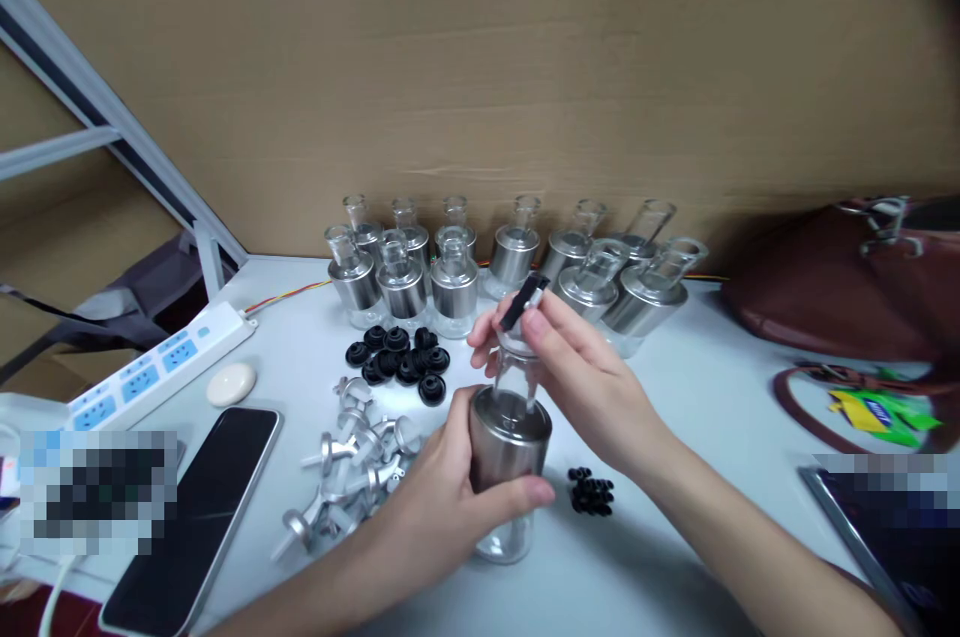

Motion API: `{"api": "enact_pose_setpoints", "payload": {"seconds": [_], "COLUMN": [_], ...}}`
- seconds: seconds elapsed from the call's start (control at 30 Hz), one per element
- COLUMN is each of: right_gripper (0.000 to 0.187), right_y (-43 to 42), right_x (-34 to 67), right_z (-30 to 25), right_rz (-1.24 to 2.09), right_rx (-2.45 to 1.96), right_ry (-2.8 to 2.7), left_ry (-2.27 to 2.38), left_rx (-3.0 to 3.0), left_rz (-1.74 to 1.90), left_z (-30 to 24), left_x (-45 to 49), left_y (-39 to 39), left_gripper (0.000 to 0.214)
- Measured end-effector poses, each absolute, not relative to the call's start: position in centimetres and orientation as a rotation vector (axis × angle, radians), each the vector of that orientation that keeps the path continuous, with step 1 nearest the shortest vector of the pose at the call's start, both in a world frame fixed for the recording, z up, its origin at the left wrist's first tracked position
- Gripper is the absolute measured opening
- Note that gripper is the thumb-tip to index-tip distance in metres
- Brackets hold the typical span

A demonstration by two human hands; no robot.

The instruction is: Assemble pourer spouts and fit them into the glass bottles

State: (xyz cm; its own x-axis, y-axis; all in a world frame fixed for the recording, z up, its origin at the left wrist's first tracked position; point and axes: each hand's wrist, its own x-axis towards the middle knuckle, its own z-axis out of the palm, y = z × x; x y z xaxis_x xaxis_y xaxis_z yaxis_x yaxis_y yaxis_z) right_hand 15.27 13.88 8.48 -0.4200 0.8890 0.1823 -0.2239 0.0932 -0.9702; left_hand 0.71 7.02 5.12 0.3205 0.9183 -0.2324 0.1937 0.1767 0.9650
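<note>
Your left hand (469,487) curls around the lower part of a glass bottle (511,437), thumb across the near side and fingers wrapped behind. Your right hand (592,372) pinches a small black piece (523,303), which has a bit of silver at its side, just above the bottle's mouth; whether the piece touches the rim, you cannot tell from here.

Expect the bottle to be the heavier of the 2 things, stiff and breakable. Its steel band (510,452) looks smooth and may slip under dry fingers, so that wide middle seems the safest place to hold. Treat the thin glass neck (517,379) gently; it looks like a poor place to squeeze. The black piece looks light, probably best kept by its edges between thumb and fingertip; how soft it is does not show.

The bottle sits between your hands, upright or nearly so, its body in your left palm and its mouth under your right fingers. You cannot be sure its base rests on the table (712,387). Left of the bottle lie silver spouts (367,447); beyond those, black stoppers (397,357). Small black parts (591,492) lie to its right, and 2 rows of similar bottles (454,292) stand behind it.
</note>
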Motion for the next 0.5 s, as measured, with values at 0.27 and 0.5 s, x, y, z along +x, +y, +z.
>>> {"api": "enact_pose_setpoints", "payload": {"seconds": [0.27, 0.5], "right_gripper": [0.028, 0.034], "right_y": [12.9, 12.7], "right_x": [13.7, 13.4], "right_z": [7.6, 6.1], "right_rz": [1.556, 1.623], "right_rx": [-0.707, -0.663], "right_ry": [-1.118, -1.075], "left_ry": [1.110, 1.073], "left_rx": [1.290, 1.233], "left_rz": [0.761, 0.838], "left_z": [4.9, 4.4], "left_x": [0.7, 0.9], "left_y": [7.1, 7.1], "left_gripper": [0.057, 0.062]}}
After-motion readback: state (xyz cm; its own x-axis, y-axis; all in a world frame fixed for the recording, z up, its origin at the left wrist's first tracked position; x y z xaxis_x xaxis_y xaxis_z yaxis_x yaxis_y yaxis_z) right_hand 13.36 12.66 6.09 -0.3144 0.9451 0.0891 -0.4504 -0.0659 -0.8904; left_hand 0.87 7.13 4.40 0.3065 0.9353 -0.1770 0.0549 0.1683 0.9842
